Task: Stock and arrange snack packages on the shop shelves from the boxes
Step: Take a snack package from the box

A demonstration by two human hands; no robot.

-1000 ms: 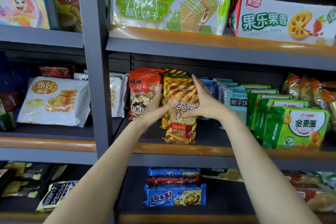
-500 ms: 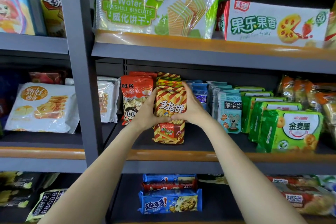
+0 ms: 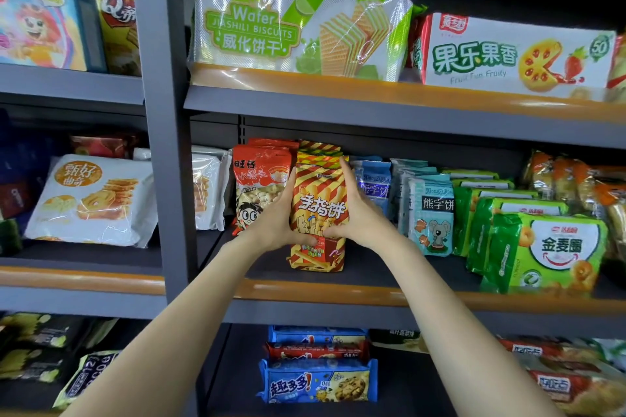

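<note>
- We have both hands on the front striped finger-biscuit bag (image 3: pixel 320 210), which stands upright on the middle shelf (image 3: pixel 372 291) at the head of its own row.
- Our left hand (image 3: pixel 276 218) clasps the bag's left edge and our right hand (image 3: pixel 355 213) its right edge, thumbs laid across the printed front and fingers running up the sides. So the bag is grasped from both flanks, neither hand let go.
- We judge this two-sided hold is for squaring the bag: it keeps the face forward and the soft pouch from slumping as it is lined up with the bags behind it.
- The row sits between the red puffed-snack bags (image 3: pixel 261 186), touching on the left, and the blue bear-biscuit bags (image 3: pixel 430 213), just beside on the right. Each kind keeps its own lane, which is likely why the bag is held so narrowly.
- How many striped bags stand behind the front one is hard to say; we see only a few tops.
- Our fingertips are partly hidden behind the bag's edges, so the grip at the back cannot be read.
- No stock box shows in this view.
- The lower shelf's blue cookie packs (image 3: pixel 318 382) and the right-hand green bags (image 3: pixel 548 247) are blurred or cut off at the edges.
</note>
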